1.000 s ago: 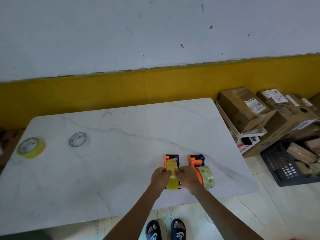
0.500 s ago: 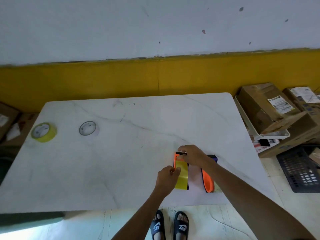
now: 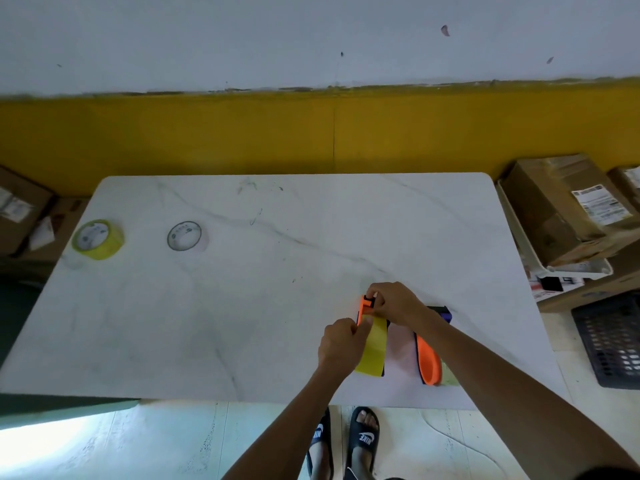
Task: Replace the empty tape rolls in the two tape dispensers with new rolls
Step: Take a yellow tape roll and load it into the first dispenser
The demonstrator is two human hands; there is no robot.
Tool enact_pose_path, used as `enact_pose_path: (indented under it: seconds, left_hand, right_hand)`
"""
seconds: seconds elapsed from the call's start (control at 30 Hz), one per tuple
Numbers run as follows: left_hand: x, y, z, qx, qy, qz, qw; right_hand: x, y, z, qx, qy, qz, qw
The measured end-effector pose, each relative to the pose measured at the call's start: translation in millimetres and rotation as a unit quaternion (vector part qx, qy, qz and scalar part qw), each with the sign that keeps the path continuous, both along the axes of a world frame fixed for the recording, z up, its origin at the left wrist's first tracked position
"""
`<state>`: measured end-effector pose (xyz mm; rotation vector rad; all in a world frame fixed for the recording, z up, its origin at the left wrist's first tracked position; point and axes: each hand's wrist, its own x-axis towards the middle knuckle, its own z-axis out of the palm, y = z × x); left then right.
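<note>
Tape dispensers are what we are working on, and the one with the yellow roll (image 3: pixel 373 348) sits near the front edge of the white table (image 3: pixel 242 306). We use that dispenser as our marker for where other things are. Our left hand (image 3: pixel 341 346) is closed around its left side and presses on the yellow roll, probably to keep it from sliding. Our right hand (image 3: pixel 394 301) reaches over to the far end of it, and its fingers pinch the orange and black tip (image 3: pixel 367 304). We think we hold it this way so we can feed or fix the tape at the cutter end. Just to the right of it lies the second dispenser (image 3: pixel 429 358), orange on its side, with our right arm crossing over it. We can see only a sliver of a pale roll on it, so we cannot tell how it is set. Far to the left of our marker, near the table's left edge, sits a yellow-green roll (image 3: pixel 98 240). A clear roll (image 3: pixel 185 236) sits between that one and our marker, but much closer to the yellow-green one. Whether these two are used up, we cannot tell. Nothing lies between them and our hands. Off the table, to the right, are cardboard boxes (image 3: pixel 561 209) and a dark crate (image 3: pixel 613 341) on the floor.
</note>
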<state>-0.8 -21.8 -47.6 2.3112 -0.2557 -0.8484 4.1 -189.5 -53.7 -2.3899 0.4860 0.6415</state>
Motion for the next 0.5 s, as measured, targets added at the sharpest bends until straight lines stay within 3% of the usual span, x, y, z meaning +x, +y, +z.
enact_pose_path:
  seconds: [0.3,0.4,0.47,0.5]
  left_hand:
    - [-3.7,-1.4,5.1,0.004,-0.008,-0.001,1.000]
    - [-5.9,0.2,4.9,-0.003,-0.049,-0.051,0.997]
    - [-2.2,4.8,10.2,-0.010,0.036,-0.012,0.999]
    - [-1.6,7.7,13.0,-0.007,0.100,-0.045,0.994]
  right_hand:
    - [3.7,-2.5,-8.5,-0.004,-0.031,0.052,0.998]
    - [2.9,-1.2,-9.5,0.010,-0.053,0.036,0.998]
    - [3.5,-0.9,-7.8,0.011,-0.057,0.052,0.997]
    - [4.2,-1.3,-8.2,0.008,-0.060,0.066,0.996]
